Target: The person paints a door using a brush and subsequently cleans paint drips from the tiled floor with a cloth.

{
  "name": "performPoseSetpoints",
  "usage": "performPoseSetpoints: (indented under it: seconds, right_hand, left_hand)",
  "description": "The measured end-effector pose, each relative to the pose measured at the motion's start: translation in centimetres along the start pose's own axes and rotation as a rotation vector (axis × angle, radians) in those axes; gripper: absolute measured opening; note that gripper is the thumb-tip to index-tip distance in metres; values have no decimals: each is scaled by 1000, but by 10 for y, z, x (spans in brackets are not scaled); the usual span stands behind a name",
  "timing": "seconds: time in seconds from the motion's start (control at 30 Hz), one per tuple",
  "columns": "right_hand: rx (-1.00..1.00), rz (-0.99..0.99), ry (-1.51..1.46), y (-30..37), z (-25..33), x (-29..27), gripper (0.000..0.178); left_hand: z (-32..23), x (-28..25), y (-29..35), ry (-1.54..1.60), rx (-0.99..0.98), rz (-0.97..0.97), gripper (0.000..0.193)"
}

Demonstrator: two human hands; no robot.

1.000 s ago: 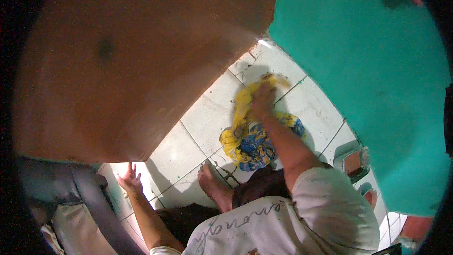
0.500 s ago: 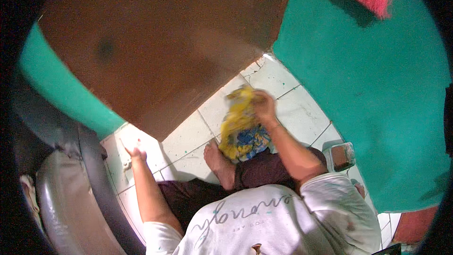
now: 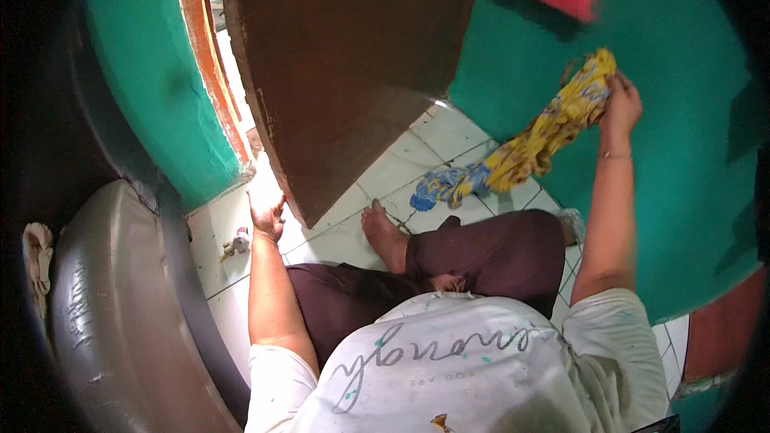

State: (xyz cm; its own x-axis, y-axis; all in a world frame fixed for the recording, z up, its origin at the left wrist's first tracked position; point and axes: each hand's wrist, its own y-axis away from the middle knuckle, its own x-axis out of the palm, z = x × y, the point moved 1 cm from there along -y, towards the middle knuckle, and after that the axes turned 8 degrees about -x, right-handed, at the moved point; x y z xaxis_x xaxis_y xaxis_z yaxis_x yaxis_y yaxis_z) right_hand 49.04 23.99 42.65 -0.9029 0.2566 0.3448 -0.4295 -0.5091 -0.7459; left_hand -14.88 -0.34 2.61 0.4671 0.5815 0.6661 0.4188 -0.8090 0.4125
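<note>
One end of the yellow-blue cloth (image 3: 539, 144) is gripped in the right hand (image 3: 622, 107), before the green wall (image 3: 682, 72); one second ago it was bunched over the tiles (image 3: 451, 130), now its length shows. The left hand (image 3: 267, 215), seemingly empty, is spread beside the brown door (image 3: 353, 56).

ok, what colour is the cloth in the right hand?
The cloth is patchy yellow and blue, bluest at its lower end; head view shows it.

Right arm (image 3: 609, 216) outstretched, grip (image 3: 619, 96) clenched
</note>
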Motion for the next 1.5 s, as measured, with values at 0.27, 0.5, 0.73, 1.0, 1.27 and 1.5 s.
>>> performPoseSetpoints:
  seconds: [0.27, 0.5, 0.73, 1.0, 1.27, 1.5]
  right_hand:
    - [-155, -170, 130, -56, 131, 7, 26]
    - [-213, -94, 258, -67, 185, -10, 27]
    - [-153, 226, 485, -38, 152, -6, 25]
    - [64, 492, 427, -26, 123, -13, 25]
    - [186, 842, 700, 19, 104, 6, 22]
    - [322, 1138, 800, 25, 66, 25, 17]
  left_hand:
    - [35, 16, 49, -39, -109, 141, 81]
    - [64, 47, 75, -198, -315, 309, 96]
    - [99, 90, 121, -176, -375, 377, 103]
    - [136, 125, 156, -34, -374, 275, 102]
    - [142, 131, 167, -248, -420, 378, 98]
    - [141, 133, 166, -338, -465, 366, 88]
